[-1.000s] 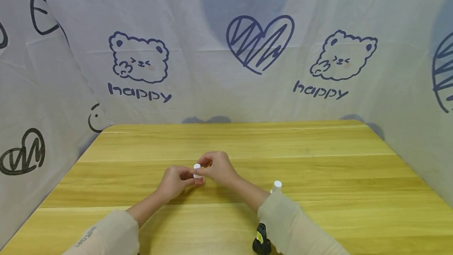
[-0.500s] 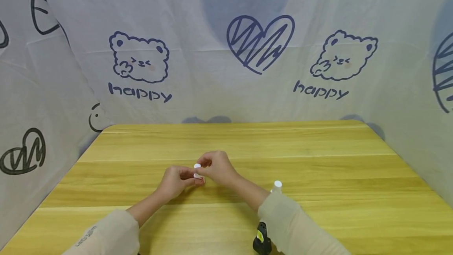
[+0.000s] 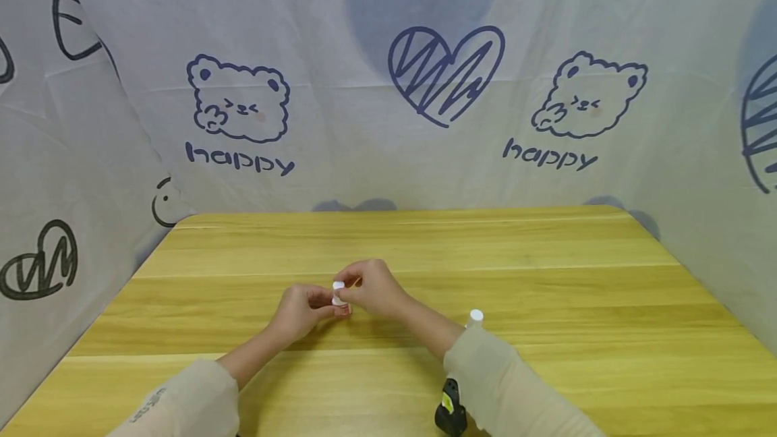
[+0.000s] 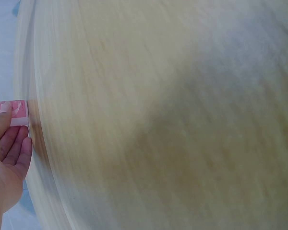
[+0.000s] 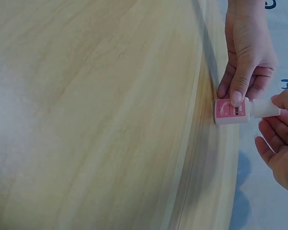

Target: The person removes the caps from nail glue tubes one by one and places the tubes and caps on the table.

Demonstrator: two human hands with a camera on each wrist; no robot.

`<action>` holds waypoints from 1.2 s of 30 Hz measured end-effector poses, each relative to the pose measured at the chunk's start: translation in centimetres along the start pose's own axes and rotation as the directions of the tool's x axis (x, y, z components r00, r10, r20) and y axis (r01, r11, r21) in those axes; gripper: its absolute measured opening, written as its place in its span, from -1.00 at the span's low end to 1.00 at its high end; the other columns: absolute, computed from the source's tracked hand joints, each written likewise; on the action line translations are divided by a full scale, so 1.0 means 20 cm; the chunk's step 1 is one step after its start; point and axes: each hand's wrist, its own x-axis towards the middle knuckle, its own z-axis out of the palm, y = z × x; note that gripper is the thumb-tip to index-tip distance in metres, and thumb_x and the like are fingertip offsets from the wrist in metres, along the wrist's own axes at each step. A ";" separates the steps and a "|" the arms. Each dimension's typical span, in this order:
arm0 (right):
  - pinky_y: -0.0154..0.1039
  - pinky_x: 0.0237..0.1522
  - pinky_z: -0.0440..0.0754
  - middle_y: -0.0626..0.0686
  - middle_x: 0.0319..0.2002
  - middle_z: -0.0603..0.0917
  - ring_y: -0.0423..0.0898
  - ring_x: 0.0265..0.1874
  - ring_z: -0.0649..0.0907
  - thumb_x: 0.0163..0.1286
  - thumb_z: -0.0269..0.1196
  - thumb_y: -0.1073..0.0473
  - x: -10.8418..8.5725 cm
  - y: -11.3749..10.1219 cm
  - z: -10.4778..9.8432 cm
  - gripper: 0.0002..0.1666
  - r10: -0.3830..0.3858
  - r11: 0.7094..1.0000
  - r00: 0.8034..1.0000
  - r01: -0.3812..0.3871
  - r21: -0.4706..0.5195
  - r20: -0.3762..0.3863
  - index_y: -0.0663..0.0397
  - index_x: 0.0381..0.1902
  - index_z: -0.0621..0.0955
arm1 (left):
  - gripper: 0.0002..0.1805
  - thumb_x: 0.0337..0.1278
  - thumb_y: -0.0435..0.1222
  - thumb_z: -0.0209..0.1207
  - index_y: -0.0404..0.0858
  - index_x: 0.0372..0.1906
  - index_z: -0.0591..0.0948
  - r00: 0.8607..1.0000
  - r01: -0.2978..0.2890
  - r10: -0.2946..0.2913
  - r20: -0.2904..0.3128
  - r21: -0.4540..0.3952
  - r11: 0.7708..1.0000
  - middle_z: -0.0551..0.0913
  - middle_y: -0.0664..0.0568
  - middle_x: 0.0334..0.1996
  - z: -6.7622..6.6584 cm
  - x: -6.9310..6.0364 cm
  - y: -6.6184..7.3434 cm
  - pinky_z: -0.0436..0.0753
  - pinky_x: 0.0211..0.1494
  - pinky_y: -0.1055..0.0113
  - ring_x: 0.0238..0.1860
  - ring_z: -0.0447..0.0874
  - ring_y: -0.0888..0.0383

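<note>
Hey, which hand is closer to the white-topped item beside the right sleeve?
Right. The right hand is left of the white-topped item, pinching a white cap; the left hand is farther left, gripping the pink-labelled bottle.

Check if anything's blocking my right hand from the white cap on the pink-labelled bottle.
Nothing visible is in between: the right hand pinches the white cap directly, and the left hand holds the pink-labelled bottle by its body. Another white-topped item stands beside the right sleeve, out of the way.
</note>
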 end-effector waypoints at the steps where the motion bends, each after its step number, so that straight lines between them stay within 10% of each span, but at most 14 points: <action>1: -0.47 -0.34 0.53 0.12 -0.33 0.73 -0.21 -0.36 0.59 0.19 0.27 0.33 0.00 0.00 0.00 -0.83 0.005 1.000 1.000 -0.005 0.006 0.006 0.31 -0.26 0.69 | -0.77 -0.05 -0.34 0.31 -0.42 -0.28 0.70 1.000 -0.001 0.001 -0.001 -0.001 1.000 0.73 -0.20 -0.34 0.00 0.00 0.00 0.68 -0.30 0.45 -0.31 0.74 0.05; 20: -0.45 -0.34 0.49 0.08 -0.42 0.72 -0.21 -0.42 0.59 0.10 0.37 0.26 -0.01 0.02 0.05 -0.88 -0.009 1.000 0.990 0.007 -0.009 -0.142 0.21 -0.39 0.69 | -0.79 -0.06 -0.31 0.32 -0.36 -0.30 0.72 1.000 0.029 -0.029 -0.013 0.021 0.999 0.75 -0.13 -0.37 0.00 -0.01 0.00 0.61 -0.34 0.55 -0.35 0.73 0.18; 36: -0.42 -0.29 0.52 0.09 -0.37 0.73 -0.15 -0.36 0.63 0.18 0.29 0.31 -0.01 0.00 0.03 -0.89 -0.036 0.999 0.997 0.034 -0.039 -0.062 0.25 -0.33 0.70 | -0.78 -0.06 -0.32 0.32 -0.35 -0.26 0.72 0.999 0.036 -0.036 -0.004 0.015 0.999 0.75 -0.13 -0.34 0.00 -0.01 0.00 0.64 -0.30 0.53 -0.30 0.74 0.13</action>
